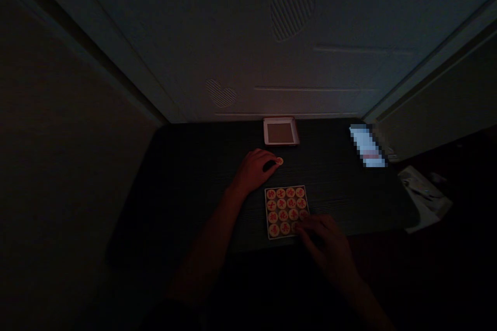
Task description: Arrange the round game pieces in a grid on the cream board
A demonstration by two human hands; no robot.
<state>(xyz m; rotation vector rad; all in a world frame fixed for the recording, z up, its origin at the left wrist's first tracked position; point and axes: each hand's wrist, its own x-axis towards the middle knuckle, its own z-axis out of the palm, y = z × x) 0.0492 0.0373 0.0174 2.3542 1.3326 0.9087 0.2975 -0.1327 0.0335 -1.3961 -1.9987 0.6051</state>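
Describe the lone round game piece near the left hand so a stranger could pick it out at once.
On the dark wood-grain table, find the square tray of round cream xiangqi pieces, set four by four. Just beyond it, below a small white-rimmed square box, one matching piece sits at the fingertips of the left hand, the only piece outside the grid.

Dim room, light low and reddish. A pale embossed door point(248, 46) with heart-shaped ribbing is standing behind the dark wood-grain tabletop point(186, 176). A shadowed wall point(66, 124) is running along the left; a door frame point(435, 93) is angling down at right.
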